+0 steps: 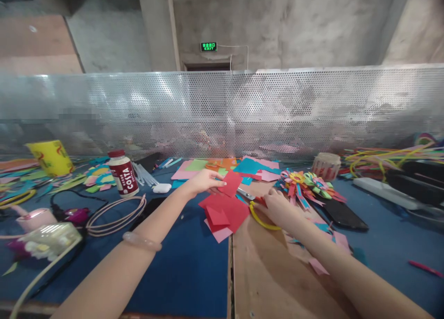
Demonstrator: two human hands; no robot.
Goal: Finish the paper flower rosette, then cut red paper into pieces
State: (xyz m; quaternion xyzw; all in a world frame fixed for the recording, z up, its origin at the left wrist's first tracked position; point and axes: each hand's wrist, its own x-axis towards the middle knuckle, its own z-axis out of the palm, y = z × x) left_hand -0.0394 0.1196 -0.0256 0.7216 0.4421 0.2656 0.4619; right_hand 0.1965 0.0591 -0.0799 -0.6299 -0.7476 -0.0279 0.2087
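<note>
My left hand pinches a small piece of red paper between thumb and fingers, above the table. Scissors are gripped in my right hand; their metal blades point left toward the paper, and a yellow-and-orange handle shows under the fingers. Whether the blades touch the paper I cannot tell. Below my left hand lie larger red sheets, with a smaller folded red piece and a pink corner among them. Paper-strip flowers sit just beyond my right hand.
Coloured paper sheets lie at the back, before a perforated metal screen. To the left stand a Costa bottle, a yellow cup, a coiled cable and a glue gun-like clear object. A black phone lies right.
</note>
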